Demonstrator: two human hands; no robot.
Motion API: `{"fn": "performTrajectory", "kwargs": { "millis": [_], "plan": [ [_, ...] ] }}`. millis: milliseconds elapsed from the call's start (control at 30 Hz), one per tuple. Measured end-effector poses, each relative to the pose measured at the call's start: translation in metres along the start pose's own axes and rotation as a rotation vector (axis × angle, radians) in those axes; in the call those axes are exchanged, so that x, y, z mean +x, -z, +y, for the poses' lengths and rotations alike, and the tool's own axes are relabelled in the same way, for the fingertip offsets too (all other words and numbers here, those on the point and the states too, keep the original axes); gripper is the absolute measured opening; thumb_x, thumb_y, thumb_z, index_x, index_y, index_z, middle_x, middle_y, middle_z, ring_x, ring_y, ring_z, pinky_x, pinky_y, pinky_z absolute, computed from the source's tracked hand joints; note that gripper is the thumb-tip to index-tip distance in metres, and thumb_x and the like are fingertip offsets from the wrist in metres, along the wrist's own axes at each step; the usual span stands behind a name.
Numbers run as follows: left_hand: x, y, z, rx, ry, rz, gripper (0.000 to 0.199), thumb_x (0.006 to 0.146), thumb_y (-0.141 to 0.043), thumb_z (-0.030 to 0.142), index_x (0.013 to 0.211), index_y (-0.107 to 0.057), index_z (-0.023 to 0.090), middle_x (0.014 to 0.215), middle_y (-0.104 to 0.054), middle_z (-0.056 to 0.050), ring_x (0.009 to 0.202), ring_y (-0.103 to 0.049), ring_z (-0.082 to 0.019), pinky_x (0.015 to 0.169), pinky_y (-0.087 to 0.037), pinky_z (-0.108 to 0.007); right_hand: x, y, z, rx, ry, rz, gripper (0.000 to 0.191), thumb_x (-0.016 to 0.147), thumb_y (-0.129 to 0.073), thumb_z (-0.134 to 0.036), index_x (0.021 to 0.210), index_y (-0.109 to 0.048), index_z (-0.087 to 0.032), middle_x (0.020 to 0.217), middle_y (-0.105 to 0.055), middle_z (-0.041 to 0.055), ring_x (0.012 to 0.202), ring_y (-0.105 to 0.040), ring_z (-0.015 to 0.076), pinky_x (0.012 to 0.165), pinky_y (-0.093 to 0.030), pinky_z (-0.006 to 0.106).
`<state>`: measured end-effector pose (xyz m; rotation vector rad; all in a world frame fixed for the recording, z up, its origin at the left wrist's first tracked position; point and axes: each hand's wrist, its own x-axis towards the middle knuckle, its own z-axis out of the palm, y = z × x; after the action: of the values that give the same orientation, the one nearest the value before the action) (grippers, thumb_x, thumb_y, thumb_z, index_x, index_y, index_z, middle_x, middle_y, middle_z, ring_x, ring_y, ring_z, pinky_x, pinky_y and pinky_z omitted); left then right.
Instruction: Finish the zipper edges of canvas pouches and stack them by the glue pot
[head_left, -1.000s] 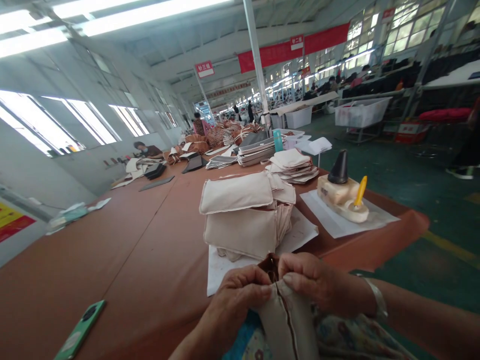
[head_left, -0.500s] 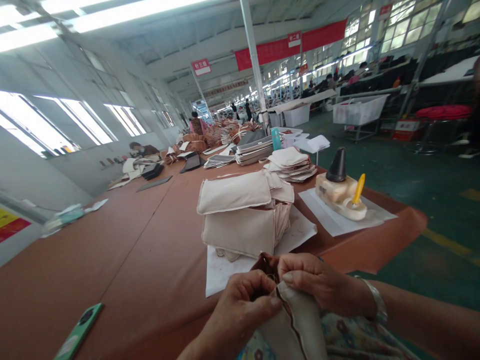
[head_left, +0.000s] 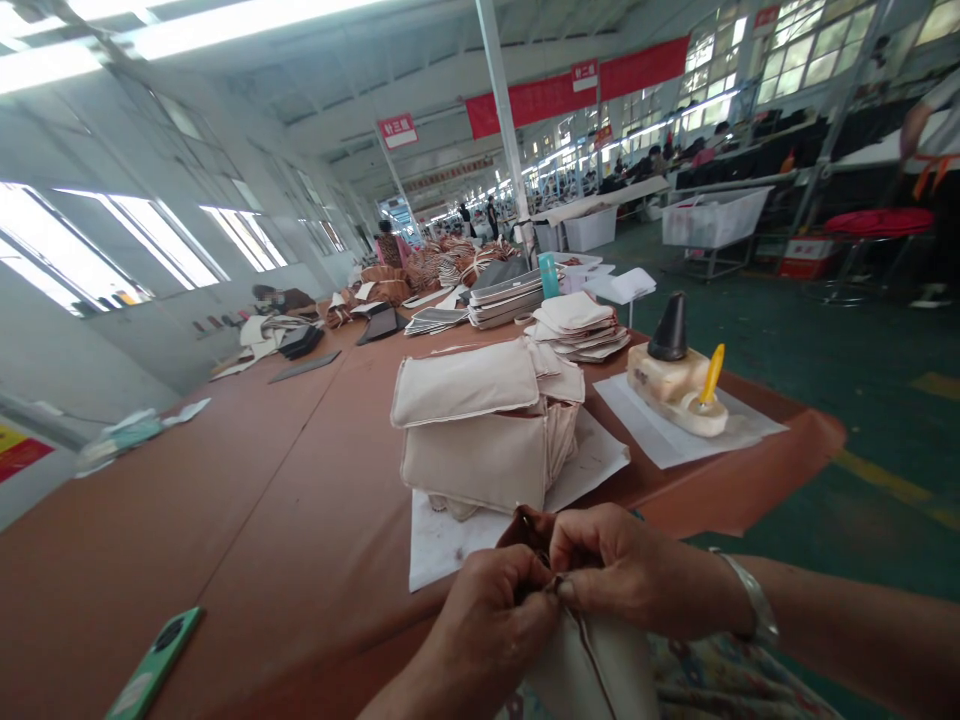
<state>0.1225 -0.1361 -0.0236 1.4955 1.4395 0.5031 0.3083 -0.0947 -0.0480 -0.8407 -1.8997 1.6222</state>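
Observation:
At the table's near edge, my left hand [head_left: 499, 610] pinches one side of a cream fabric piece [head_left: 592, 665] with a dark slit down its middle. My right hand [head_left: 637, 575], a silver bangle at its wrist, grips the same piece just across the slit; the fingertips of both hands nearly meet. Brown material [head_left: 529, 525] shows behind the fingers. Just beyond my hands, a stack of cream stitched pieces [head_left: 476, 455] rests on white paper [head_left: 442, 545]. The exact spot pinched is hidden by my thumbs.
On the brown table [head_left: 247, 500] lies a green phone [head_left: 157, 665] at the near left. To the right, a container with a black cone [head_left: 669, 328] and a yellow-handled tool [head_left: 712, 373] stands on paper. More piles [head_left: 577, 325] lie farther back. A person [head_left: 930, 140] is at the far right.
My right thumb has moved down and left along the slit, closer to my left fingers. The cream piece's top edge is now more covered. A person has appeared at the far right.

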Motion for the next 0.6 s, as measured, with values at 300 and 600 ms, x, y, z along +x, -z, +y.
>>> {"fn": "performTrajectory", "kwargs": {
  "millis": [300,600],
  "plan": [
    [0.007,-0.001,-0.01,-0.146,0.04,-0.174,0.011,0.073,-0.056,0.025,0.069,-0.054,0.015,0.061,-0.038,0.005,0.056,-0.026,-0.009,0.05,-0.019,-0.024,0.003,0.005,0.011,0.176,0.226,-0.074,0.006,0.081,-0.064,-0.016,0.083,-0.067,-0.011,0.082,-0.064,0.0034,0.073,-0.055,0.0135,0.066,-0.044,0.023],
    [0.003,-0.011,-0.006,-0.661,0.139,-0.131,0.025,0.068,-0.071,0.035,0.064,-0.059,0.013,0.054,-0.044,0.004,0.049,-0.031,-0.007,0.048,-0.02,-0.021,-0.005,0.02,0.012,-0.209,0.571,-0.072,0.015,0.093,-0.055,-0.022,0.09,-0.069,-0.018,0.087,-0.061,0.0054,0.077,-0.058,0.0141,0.066,-0.045,0.023]
  ]
}}
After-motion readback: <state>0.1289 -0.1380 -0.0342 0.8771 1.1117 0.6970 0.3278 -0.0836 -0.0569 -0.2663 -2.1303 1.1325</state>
